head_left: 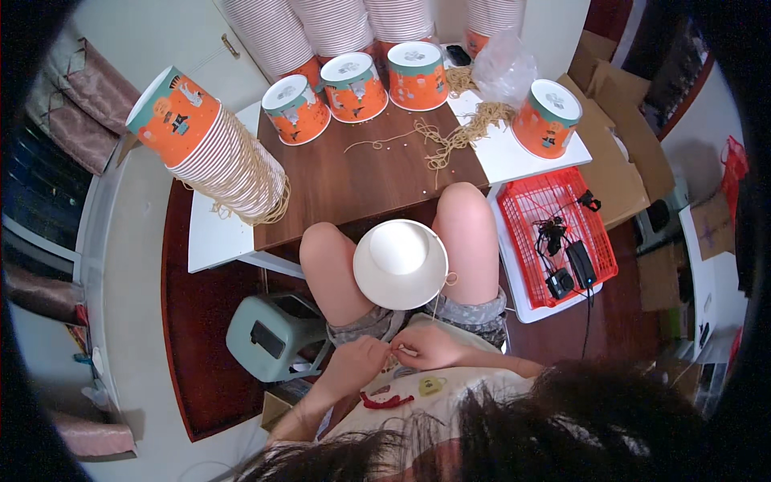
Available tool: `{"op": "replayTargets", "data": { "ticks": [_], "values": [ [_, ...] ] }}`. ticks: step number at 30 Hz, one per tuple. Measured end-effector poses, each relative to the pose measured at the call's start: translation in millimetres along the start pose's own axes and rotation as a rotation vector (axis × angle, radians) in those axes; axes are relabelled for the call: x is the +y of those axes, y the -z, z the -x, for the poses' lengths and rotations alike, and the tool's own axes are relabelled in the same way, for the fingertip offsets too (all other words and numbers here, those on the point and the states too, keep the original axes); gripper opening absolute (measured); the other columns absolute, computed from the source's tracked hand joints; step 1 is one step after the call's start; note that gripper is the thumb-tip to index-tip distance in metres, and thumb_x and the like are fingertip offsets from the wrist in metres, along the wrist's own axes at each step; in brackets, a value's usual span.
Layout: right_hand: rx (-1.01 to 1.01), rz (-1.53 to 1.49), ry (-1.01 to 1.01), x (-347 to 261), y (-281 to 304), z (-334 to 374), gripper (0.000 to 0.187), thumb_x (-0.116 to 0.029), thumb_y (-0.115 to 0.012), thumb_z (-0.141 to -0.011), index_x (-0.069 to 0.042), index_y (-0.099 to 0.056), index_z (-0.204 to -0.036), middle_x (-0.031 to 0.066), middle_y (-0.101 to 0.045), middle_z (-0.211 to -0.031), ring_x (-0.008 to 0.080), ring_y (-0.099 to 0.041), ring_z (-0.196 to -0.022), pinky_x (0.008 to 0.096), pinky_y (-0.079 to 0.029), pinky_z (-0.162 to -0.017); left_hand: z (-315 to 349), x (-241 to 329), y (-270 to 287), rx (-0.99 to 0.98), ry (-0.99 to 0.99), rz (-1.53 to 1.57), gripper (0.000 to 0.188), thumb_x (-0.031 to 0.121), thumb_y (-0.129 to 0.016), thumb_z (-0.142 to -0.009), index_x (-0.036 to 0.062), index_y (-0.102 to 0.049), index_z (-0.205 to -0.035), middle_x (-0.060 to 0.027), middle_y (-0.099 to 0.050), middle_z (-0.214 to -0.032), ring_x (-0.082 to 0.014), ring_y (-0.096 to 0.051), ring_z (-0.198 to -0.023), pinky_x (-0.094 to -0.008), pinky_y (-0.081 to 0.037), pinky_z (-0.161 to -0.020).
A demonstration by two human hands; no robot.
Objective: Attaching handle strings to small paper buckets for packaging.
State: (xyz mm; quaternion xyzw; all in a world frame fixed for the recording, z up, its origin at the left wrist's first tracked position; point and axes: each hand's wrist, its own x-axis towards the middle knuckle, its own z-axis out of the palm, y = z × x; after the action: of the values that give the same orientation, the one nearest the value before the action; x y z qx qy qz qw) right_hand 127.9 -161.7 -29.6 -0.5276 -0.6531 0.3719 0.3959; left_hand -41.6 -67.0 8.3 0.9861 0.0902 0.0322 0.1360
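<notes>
A white paper bucket (365, 277) sits between my bare knees, its open mouth tilted up toward me. A thin tan cord (436, 307) hangs from the bucket's right side, with a small loop by the rim, and runs down to my right hand (430, 347). That hand is closed in a pinch at my lap. My left hand (359, 361) is closed too, its fingertips meeting those of the right. What lies between the left fingertips is too small to make out.
Upside-down orange buckets (418, 76) stand along the table's (337, 181) far side. Loose tan cords (462, 138) lie to their right. A tall bucket stack (229, 161) draped with cords leans at left. A red basket (598, 241) with electronics is at right, a stool (269, 337) at left.
</notes>
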Motion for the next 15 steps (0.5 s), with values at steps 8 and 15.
{"op": "replayTargets", "data": {
  "ticks": [8, 15],
  "values": [
    [0.096, 0.055, 0.019, 1, -3, 0, 0.016, -0.018, -0.056, -0.075, -0.008, -0.058, -0.088, 0.0103, -0.06, -0.076, 0.0279, -0.059, -0.065, 0.0364, -0.046, -0.054, -3, -4, -20, 0.094, 0.186, 0.331, 0.01, 0.014, -0.052, -0.081, 0.0044, -0.052, -0.079, -0.0122, -0.052, -0.071, -0.0315, -0.053, -0.068, -0.0389, -0.043, -0.055],
    [0.211, -0.021, -0.132, 3, 1, -4, 0.013, -0.017, -0.057, -0.074, -0.008, -0.06, -0.083, 0.01, -0.06, -0.072, 0.0269, -0.059, -0.063, 0.0349, -0.047, -0.053, -11, -10, -41, 0.249, 0.269, 0.569, 0.012, 0.014, -0.053, -0.081, 0.0021, -0.055, -0.081, -0.0137, -0.056, -0.073, -0.0313, -0.055, -0.065, -0.0373, -0.043, -0.055]
  ]
}}
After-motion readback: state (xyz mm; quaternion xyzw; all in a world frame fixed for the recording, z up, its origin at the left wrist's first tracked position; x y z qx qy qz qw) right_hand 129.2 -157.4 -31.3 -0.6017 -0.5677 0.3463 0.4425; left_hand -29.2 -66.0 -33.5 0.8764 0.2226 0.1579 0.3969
